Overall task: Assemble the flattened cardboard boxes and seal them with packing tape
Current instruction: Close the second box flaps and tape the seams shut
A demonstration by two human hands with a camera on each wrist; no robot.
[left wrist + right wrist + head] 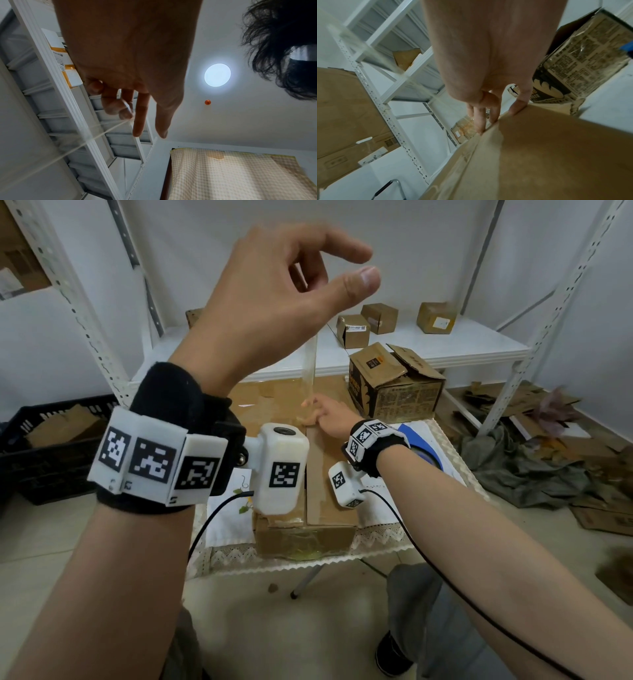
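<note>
1. The left hand (274, 302) is raised high above the counter, its curled middle fingers (120, 108) pinching the free end of a strip of clear packing tape (310, 364); the index finger and thumb stand apart and hold nothing. Lifting the strip this way appears meant to keep it taut and off the cardboard.

2. The right hand (329, 416) lies on top of the plain brown cardboard box (329, 498), its straight fingers (479, 121) pressing down at the far edge — just where the tape meets the box. The likely purpose is to anchor the tape's lower end on the centre seam while the other hand pulls.

3. The box sits on the small white counter with a lace-edged cloth (376, 539), its top flaps folded shut and a band of tape already showing down the near face. Sealing seems well under way, though how far the new strip has stuck cannot be told.

4. A blue roll (421, 440) lies on the counter beside the right wrist — whether it is the tape supply is unclear.

5. Behind, a printed brown carton with torn open flaps (394, 385) stands close by, and small sealed boxes (378, 318) rest on the white metal shelf (462, 344).
</note>
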